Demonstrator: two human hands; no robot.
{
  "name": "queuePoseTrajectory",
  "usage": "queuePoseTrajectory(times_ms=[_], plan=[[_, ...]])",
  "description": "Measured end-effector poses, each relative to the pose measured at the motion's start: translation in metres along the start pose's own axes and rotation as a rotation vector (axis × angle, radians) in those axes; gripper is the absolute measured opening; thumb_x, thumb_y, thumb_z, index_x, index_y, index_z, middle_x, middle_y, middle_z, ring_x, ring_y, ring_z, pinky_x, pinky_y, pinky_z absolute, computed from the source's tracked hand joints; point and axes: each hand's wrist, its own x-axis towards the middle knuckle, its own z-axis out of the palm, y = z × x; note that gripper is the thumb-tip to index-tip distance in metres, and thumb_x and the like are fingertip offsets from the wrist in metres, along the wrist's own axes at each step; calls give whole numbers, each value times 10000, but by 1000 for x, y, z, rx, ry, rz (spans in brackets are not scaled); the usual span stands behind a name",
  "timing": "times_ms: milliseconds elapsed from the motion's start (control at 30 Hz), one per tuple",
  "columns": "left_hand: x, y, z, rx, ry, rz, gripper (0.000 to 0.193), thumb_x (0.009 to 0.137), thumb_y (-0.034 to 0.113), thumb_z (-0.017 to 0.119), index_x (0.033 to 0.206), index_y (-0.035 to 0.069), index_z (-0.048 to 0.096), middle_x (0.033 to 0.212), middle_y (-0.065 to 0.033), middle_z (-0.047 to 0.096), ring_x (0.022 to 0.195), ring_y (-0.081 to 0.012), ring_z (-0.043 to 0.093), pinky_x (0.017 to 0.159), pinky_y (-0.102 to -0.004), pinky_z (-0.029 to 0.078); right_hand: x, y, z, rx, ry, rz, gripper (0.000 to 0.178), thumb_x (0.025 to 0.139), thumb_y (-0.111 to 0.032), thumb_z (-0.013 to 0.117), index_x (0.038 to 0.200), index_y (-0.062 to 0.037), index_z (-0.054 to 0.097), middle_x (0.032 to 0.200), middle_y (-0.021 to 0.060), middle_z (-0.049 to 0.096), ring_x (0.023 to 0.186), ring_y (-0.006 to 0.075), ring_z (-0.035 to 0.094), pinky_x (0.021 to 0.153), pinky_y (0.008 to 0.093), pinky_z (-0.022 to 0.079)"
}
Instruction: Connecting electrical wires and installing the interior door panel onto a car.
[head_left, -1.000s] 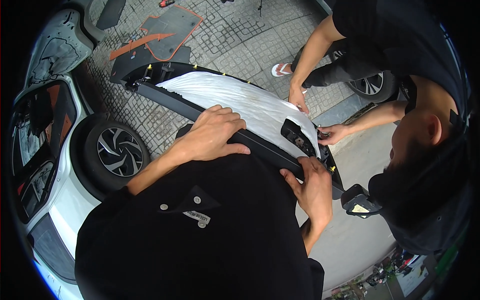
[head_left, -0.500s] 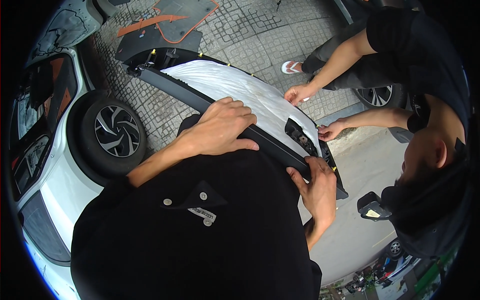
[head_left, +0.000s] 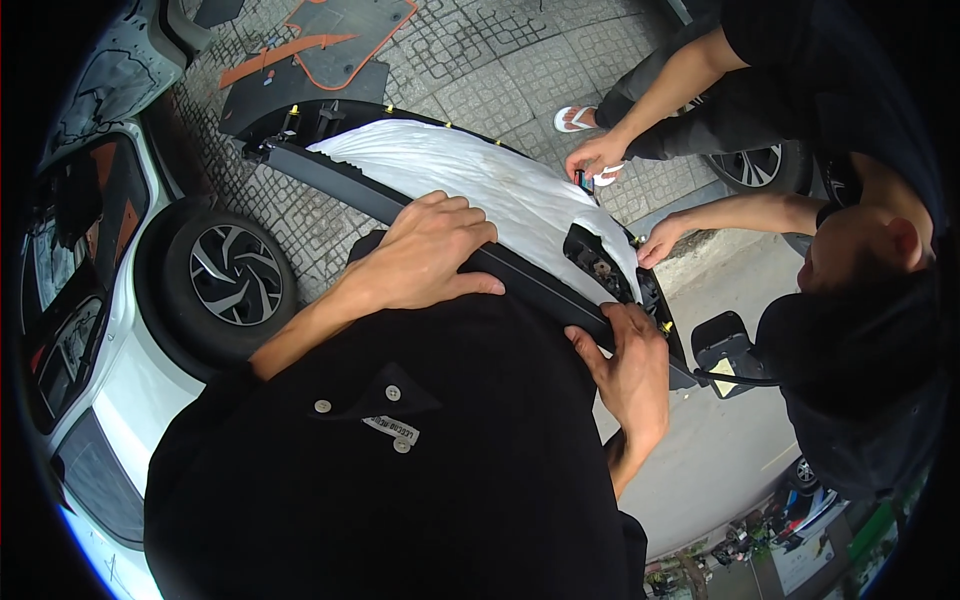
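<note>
A long black car trim panel (head_left: 340,185) lies slantwise in front of me. White padding (head_left: 430,165) covers much of its upturned side, and yellow clips dot the far edge. My left hand (head_left: 425,250) grips the near edge around its middle, fingers curled over the top. Farther right, my right hand (head_left: 635,365) clasps the same edge, thumb on the near side. Beside that hand, a dark opening (head_left: 590,255) in the padding shows parts inside. A co-worker's hand (head_left: 597,152) holds a small dark object (head_left: 584,180) at the far edge; their other hand (head_left: 660,242) touches the panel's right end.
A white car with a dark wheel (head_left: 235,275) stands at left. Grey mats with orange trim (head_left: 350,40) lie on the paving (head_left: 480,60) at the back. The co-worker leans in from the right, wearing a cap with a dark device (head_left: 725,350) in front. Another wheel (head_left: 750,165) is behind them.
The co-worker's farther hand has lifted off the padding's edge, and a small dark object now shows in it. My hands keep their grip; the view has shifted slightly.
</note>
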Motion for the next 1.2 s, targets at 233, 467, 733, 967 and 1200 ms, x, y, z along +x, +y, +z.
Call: queuePoseTrajectory(times_ms=[233, 467, 733, 967, 1200], plan=[[1, 1, -2, 14, -36, -2, 552, 833, 485, 803, 1062, -10, 716, 949, -104, 680, 959, -287, 644, 882, -400, 464, -3, 0, 3, 11, 17, 11, 460, 848, -302, 852, 1083, 62, 698, 961, 228, 692, 887, 417, 688, 780, 460, 537], [-7, -5, -2, 8, -2, 2, 555, 845, 481, 793, 1081, -15, 713, 970, -106, 682, 974, -288, 638, 898, -406, 463, -2, -10, 2, -2, 14, 1, 440, 840, -284, 860, 1067, 56, 699, 941, 218, 689, 857, 410, 688, 753, 464, 533], [-15, -12, -5, -33, 1, -1, 587, 869, 513, 765, 1083, -29, 693, 1006, -121, 669, 1019, -302, 619, 944, -406, 450, -2, -27, -4, -61, -15, -14, 385, 876, -256, 829, 1054, 59, 699, 904, 221, 676, 828, 416, 690, 715, 472, 542], [-13, -10, -11, -37, -14, -1, 560, 846, 480, 794, 1087, -18, 710, 994, -112, 685, 997, -297, 636, 923, -404, 465, -3, -30, -7, -58, -15, 12, 381, 875, -266, 828, 1040, 51, 694, 877, 205, 662, 806, 411, 681, 702, 476, 534], [-14, -8, -7, -20, -11, 11, 557, 858, 491, 779, 1077, -16, 698, 991, -113, 671, 1005, -299, 626, 931, -409, 452, -10, -25, -1, -47, -1, 1, 382, 879, -273, 823, 1042, 46, 689, 890, 205, 658, 813, 412, 678, 704, 475, 532]])
